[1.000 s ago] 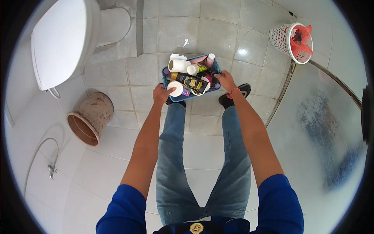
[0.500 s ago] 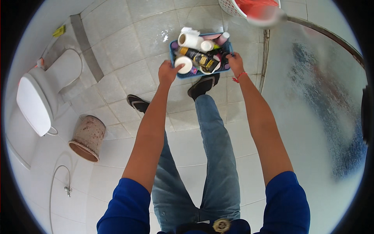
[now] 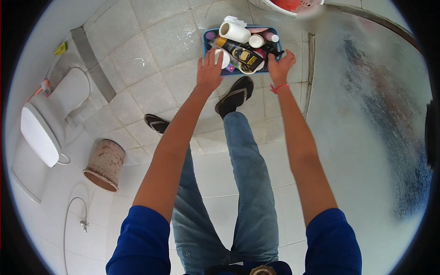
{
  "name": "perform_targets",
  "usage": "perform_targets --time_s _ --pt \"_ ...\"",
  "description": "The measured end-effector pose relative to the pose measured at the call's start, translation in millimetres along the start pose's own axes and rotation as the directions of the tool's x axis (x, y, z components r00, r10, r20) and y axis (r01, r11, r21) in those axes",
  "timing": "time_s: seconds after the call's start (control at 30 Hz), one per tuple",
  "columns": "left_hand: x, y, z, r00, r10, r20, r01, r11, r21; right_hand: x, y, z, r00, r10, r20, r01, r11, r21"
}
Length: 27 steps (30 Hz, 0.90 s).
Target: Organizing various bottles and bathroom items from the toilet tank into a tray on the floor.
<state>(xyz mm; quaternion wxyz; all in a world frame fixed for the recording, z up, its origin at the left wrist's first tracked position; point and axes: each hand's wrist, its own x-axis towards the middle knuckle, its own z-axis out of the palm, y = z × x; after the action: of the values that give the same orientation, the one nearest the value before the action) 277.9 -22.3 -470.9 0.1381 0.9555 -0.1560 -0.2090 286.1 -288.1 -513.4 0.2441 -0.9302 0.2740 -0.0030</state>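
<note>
A blue basket (image 3: 205, 42) full of toiletries sits at the far middle, beyond my feet. In it lie a white paper roll (image 3: 234, 33), a black and yellow packet (image 3: 243, 54), a small white-lidded jar (image 3: 256, 41), a round white tub (image 3: 223, 59) and several bottles. My left hand (image 3: 210, 72) lies over the near left corner with its fingers stretched, partly covering the white tub. At the right end is my right hand (image 3: 280, 68), thumb and fingers apart beside the rim. Neither hand appears to grip the basket.
A white toilet (image 3: 68, 94) and a stained brown bin (image 3: 106, 160) stand at the left, with a hose tap (image 3: 83, 224) below. A white laundry basket (image 3: 305, 6) with red contents is at the top right. Frosted glass (image 3: 362, 119) borders the right side.
Both hands have loosened from the blue basket, the left fingers straightening and the right ones spreading. The basket appears slightly higher and farther right in view.
</note>
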Motion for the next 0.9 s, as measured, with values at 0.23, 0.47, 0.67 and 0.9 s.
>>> perform_targets --time_s 0.23,0.47,0.67,0.9 --pt "5 -27 8 0.995 -0.095 -0.030 0.097 0.991 0.093 -55 -116 -19 0.958 -0.287 0.026 0.227 0.806 0.547" --pt "-60 -4 -22 0.996 0.011 -0.092 -0.033 0.971 -0.239 -59 -142 -3 0.834 -0.474 0.284 0.257 0.788 0.559" --pt "-130 0 -22 0.992 -0.125 0.003 0.116 0.914 -0.388 -67 -143 42 0.331 -0.773 0.542 0.778 0.549 0.307" --pt "-168 -11 -8 0.960 -0.270 0.070 0.273 0.860 -0.431 -58 -170 67 0.383 -0.749 0.541 0.923 0.333 -0.192"
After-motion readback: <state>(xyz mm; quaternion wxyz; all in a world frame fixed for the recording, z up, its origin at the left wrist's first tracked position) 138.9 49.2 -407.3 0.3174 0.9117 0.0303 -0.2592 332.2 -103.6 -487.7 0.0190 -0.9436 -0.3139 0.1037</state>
